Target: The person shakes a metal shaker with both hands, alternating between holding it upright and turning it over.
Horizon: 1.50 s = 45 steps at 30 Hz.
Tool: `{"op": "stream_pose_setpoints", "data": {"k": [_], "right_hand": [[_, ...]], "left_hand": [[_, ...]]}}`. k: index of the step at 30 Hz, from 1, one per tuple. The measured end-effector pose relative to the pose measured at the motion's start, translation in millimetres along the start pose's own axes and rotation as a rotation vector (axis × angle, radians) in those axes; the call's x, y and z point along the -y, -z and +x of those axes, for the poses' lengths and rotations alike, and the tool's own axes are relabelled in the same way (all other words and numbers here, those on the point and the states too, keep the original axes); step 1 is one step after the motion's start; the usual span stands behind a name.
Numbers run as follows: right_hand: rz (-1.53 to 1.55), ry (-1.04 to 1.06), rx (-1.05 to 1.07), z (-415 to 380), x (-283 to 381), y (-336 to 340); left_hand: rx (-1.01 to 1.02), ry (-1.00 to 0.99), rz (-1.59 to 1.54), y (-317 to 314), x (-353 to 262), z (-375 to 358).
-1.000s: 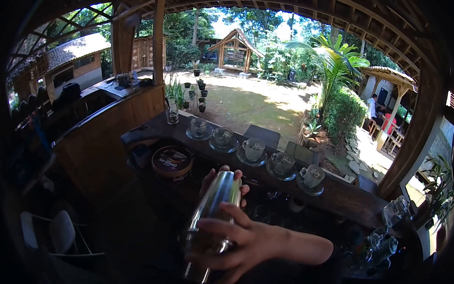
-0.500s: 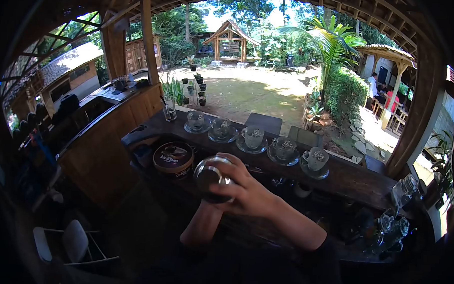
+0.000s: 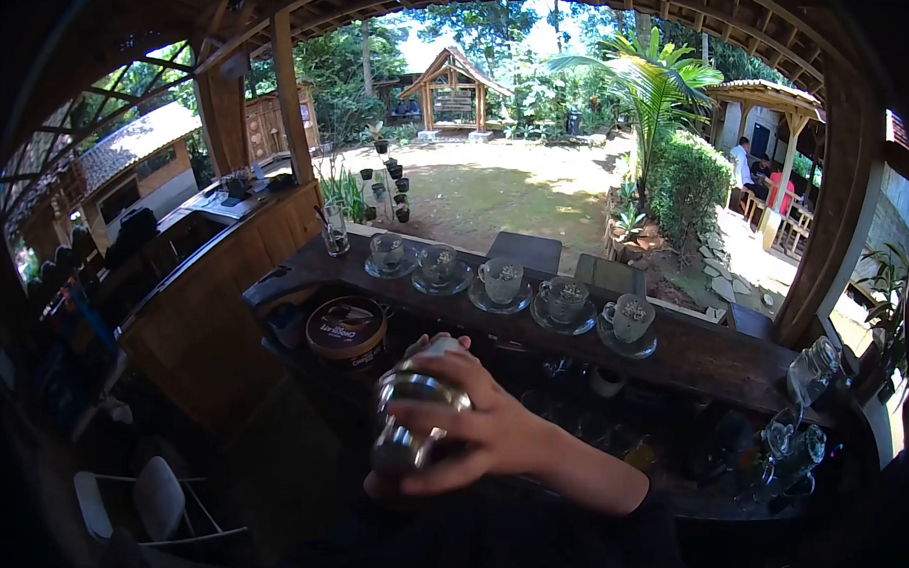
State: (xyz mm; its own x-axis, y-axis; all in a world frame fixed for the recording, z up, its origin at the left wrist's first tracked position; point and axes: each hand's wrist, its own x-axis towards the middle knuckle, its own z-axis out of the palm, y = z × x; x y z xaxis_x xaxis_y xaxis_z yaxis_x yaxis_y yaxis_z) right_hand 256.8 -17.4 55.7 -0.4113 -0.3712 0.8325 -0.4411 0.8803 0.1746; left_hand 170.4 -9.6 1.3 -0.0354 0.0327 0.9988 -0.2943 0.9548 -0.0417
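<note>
A shiny metal shaker (image 3: 423, 391) is tilted in front of the dark wooden counter (image 3: 702, 365). My right hand (image 3: 475, 415) is wrapped round it from the right side. Of my left hand (image 3: 422, 345), only fingertips show at the shaker's far end, with a bit of wrist below; the rest is hidden behind the shaker and my right hand. Beyond, several glass cups (image 3: 502, 281) with speckled contents stand on glass saucers in a row along the counter. A round brown tub (image 3: 346, 325) with a printed lid sits just left of the shaker.
At the row's left end stands a clear glass (image 3: 336, 232). Glass jars (image 3: 814, 369) and pitchers crowd the right end. A folding chair (image 3: 159, 499) is at lower left, a wooden side counter (image 3: 225, 266) at left. People (image 3: 747, 174) sit far off at right.
The shaker has tipped and turned, so its side and narrow end now show lower down. My right hand has moved slightly down with it. The view has shifted a little.
</note>
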Motion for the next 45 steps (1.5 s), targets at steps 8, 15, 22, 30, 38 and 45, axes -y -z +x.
{"op": "stream_pose_setpoints", "data": {"k": [8,15,22,30,38,45], "right_hand": [[0.222,-0.322,-0.169,-22.8,-27.2,-25.4],[0.042,0.267,-0.036,14.6,30.4,0.9],[0.140,-0.331,-0.094,-4.7,-8.1,-9.2],[-0.016,0.071,0.058,2.4,8.8,-5.8],[-0.030,0.227,-0.032,28.7,48.9,-2.7],[0.199,-0.231,-0.223,-8.4,-7.2,-24.1]], "left_hand": [[-0.264,-0.348,0.231,-31.3,4.6,-35.5],[-0.785,-0.175,1.334,-71.9,17.4,5.4],[-1.260,-0.644,1.055,-69.4,45.0,4.9],[-1.054,-0.853,1.049,-56.4,53.3,1.4],[-0.721,-0.190,1.361,-72.4,18.9,-2.5],[-1.096,-0.421,0.907,-90.6,3.2,-45.3]]}}
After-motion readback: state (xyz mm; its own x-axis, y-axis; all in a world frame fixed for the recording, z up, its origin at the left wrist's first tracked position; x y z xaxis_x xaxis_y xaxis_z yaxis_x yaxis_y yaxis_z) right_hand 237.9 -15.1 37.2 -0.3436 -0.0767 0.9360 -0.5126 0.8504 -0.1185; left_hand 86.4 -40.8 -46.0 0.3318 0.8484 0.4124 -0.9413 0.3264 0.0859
